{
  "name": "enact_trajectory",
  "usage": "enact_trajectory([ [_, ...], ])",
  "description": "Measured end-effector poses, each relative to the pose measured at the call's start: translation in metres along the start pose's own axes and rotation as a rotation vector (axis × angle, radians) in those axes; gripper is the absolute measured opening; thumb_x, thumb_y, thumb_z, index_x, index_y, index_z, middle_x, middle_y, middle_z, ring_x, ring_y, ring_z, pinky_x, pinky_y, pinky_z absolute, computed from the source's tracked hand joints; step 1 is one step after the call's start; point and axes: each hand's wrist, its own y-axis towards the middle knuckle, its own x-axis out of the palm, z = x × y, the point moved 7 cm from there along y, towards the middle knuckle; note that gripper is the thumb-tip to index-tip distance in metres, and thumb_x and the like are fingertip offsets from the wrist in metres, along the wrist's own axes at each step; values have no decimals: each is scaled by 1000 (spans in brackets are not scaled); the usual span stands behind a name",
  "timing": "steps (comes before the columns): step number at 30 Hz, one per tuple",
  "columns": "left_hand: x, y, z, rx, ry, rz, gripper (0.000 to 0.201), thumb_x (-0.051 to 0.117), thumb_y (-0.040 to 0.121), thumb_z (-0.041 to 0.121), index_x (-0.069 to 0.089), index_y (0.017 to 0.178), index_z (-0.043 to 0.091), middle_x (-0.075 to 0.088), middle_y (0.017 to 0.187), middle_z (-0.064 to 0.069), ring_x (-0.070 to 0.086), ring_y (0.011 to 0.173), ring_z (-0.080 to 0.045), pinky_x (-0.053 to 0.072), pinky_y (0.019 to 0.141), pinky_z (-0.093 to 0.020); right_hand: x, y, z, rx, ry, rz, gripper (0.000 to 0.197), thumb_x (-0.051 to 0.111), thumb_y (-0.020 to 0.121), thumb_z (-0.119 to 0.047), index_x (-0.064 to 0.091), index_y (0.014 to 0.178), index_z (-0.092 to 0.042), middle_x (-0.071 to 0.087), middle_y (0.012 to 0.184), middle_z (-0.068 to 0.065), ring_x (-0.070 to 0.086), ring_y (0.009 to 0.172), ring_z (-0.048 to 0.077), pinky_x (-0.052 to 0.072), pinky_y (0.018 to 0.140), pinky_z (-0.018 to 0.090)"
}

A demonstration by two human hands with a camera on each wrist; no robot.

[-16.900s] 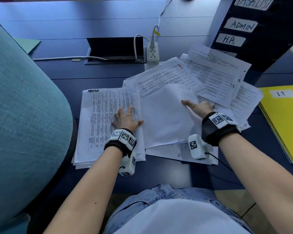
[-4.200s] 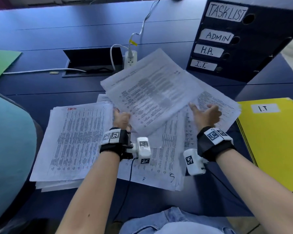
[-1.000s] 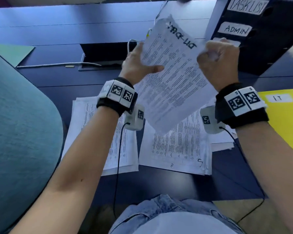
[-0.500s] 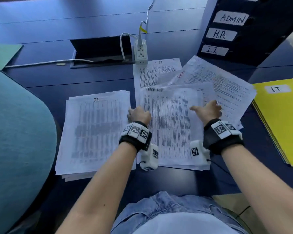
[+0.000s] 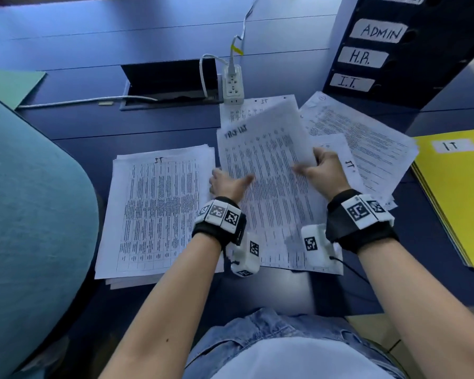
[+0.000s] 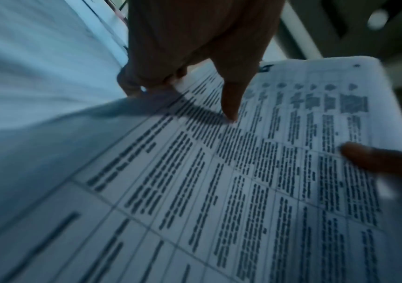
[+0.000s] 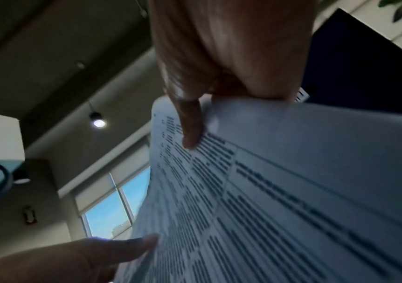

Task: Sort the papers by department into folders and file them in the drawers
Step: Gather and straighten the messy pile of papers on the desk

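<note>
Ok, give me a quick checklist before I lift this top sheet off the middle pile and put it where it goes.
1. Right hand has the top sheet: ok, it pinches the sheet's right edge, which curls up.
2. Left hand on the same sheet: ok, it holds the left edge, thumb on top.
3. Heading read: cannot tell, the handwritten heading is blurred.
4. Only one sheet lifted: cannot tell.
5. Left stack squared to receive more: ok, neat, top page marked IT.
6. Yellow folder within reach: ok, on the right, labelled IT, closed.
</note>
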Motion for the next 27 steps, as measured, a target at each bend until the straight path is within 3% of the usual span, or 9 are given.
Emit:
enact_trajectory([
  [3, -25, -4, 41, 207, -430, 54, 54, 74, 73, 20, 43, 114, 3, 56, 113, -14, 57, 105, -28, 51, 89, -41, -23, -5, -57, -220, 133, 102, 17, 70, 78, -6, 61, 92, -11, 58, 81, -2, 57, 69, -1, 49, 59, 11],
  [5, -44, -19, 83, 394, -496, 80, 17, 62, 84, 7, 49, 95, 10, 59, 93, -3, 58, 87, -18, 51, 76, -29, -40, -8, -85, -338, 259, 197, 20, 71, 78, -5, 58, 92, -12, 60, 89, 1, 60, 75, -4, 51, 64, 15],
  [9, -53, -38, 131, 617, -663, -77, 11, 56, 88, 7, 53, 98, 7, 63, 98, -9, 60, 97, -29, 51, 90, -43, -57, -10, -101, -428, 435, 297, 33, 70, 79, -10, 52, 106, -6, 62, 100, 5, 62, 92, 10, 51, 77, 25],
  [11, -46, -35, 121, 592, -663, -150, 28, 59, 87, 11, 52, 112, 0, 62, 111, -15, 59, 107, -34, 50, 93, -44, -56, -10, -89, -380, 462, 306, 36, 71, 78, -10, 51, 108, -8, 62, 103, 5, 61, 94, 12, 52, 79, 26],
  [13, -33, -27, 100, 524, -571, -197, 40, 63, 86, 14, 51, 121, -1, 62, 118, -15, 60, 110, -27, 51, 92, -36, -47, -9, -66, -282, 467, 276, 35, 73, 77, -7, 53, 105, -12, 62, 101, 5, 61, 92, 14, 52, 76, 23],
  [16, -7, -2, 47, 303, -203, -208, 46, 71, 80, 22, 55, 119, 5, 64, 112, -6, 63, 101, -18, 53, 80, -23, -35, -9, -28, -117, 353, 254, 21, 70, 80, -8, 58, 95, -15, 62, 92, 3, 61, 84, 16, 52, 73, 24],
  [20, 2, 16, -14, -5, 417, -78, 62, 74, 72, 26, 47, 124, 6, 47, 126, -11, 47, 116, -27, 42, 101, -40, -42, -4, 0, -11, 292, 375, 11, 68, 83, -11, 58, 79, -14, 57, 72, -1, 54, 63, 10, 45, 61, 22],
  [23, 11, 12, -19, 1, 413, -76, 60, 69, 75, 12, 38, 125, 4, 45, 126, -14, 47, 117, -31, 41, 102, -42, -49, 3, 18, 72, 274, 476, 23, 69, 82, -17, 48, 73, -15, 53, 72, 0, 50, 63, 12, 42, 57, 22],
  [27, 10, 7, -11, 83, 422, 14, 38, 62, 78, 8, 45, 112, 4, 55, 113, -14, 54, 105, -32, 47, 91, -40, -55, 3, 41, 190, 310, 607, 38, 62, 88, -20, 45, 119, -6, 47, 105, 4, 46, 95, 14, 39, 81, 23],
])
